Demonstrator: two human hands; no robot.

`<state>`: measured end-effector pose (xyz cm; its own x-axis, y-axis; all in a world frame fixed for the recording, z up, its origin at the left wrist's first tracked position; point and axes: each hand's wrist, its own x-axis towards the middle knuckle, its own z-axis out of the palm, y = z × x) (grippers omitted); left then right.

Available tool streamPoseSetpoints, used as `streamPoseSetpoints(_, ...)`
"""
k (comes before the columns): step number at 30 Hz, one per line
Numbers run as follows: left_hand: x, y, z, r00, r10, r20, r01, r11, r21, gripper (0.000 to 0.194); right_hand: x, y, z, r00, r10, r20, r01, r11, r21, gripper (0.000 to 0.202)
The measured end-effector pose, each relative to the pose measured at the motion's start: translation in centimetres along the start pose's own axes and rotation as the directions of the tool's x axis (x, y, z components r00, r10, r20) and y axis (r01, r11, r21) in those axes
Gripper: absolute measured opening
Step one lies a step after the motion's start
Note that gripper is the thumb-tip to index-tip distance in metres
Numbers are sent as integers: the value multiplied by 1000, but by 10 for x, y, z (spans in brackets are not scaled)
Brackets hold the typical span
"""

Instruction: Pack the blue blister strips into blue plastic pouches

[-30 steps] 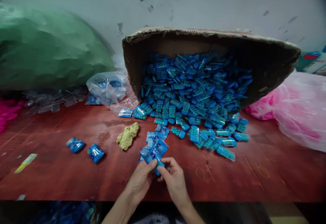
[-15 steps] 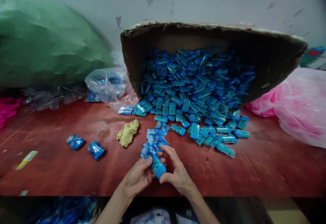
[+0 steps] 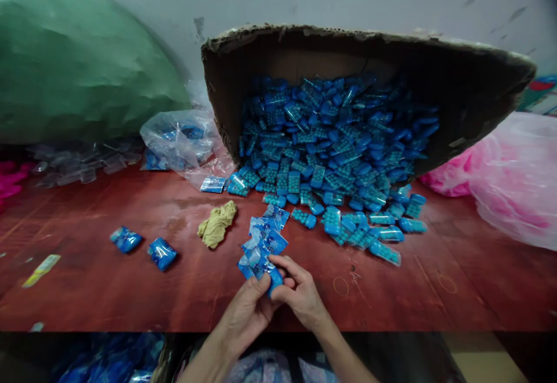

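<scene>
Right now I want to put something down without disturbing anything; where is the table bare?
Right front of the table: bare, between the right hand, spilled containers and pink bag. Left front: bare, between yellow-white strip, two blue packets and left hand. Crowded: the mouth of the cardboard box, and the sachets just ahead of both hands.

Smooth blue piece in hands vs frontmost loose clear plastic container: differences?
The smooth blue piece is held by left hand and right hand; the clear plastic container lies on the red table. Hands partly hide the piece; the container is uncovered, teal balls showing. Both show blue.
</scene>
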<state>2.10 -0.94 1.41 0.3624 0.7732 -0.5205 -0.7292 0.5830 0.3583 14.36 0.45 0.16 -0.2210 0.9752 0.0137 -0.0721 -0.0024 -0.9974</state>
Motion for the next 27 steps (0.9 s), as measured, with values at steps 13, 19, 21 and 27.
streamPoseSetpoints(13,-4,-3,0,979,92,-179,-78,994,82,21,-8,20,32,985,9,-172,-29,993,-114,45)
streamPoseSetpoints(19,-29,74,-21,823,411,-393,-426,903,54,41,-3,1,11,992,-54,-118,29,978,-206,34)
streamPoseSetpoints(21,-40,100,-33,702,489,-518,-510,853,113,43,1,-2,3,982,-72,-172,17,954,-300,21)
streamPoseSetpoints(27,-31,85,-50,502,840,-205,-242,364,899,35,10,-1,2,984,-131,-118,17,735,-678,11)
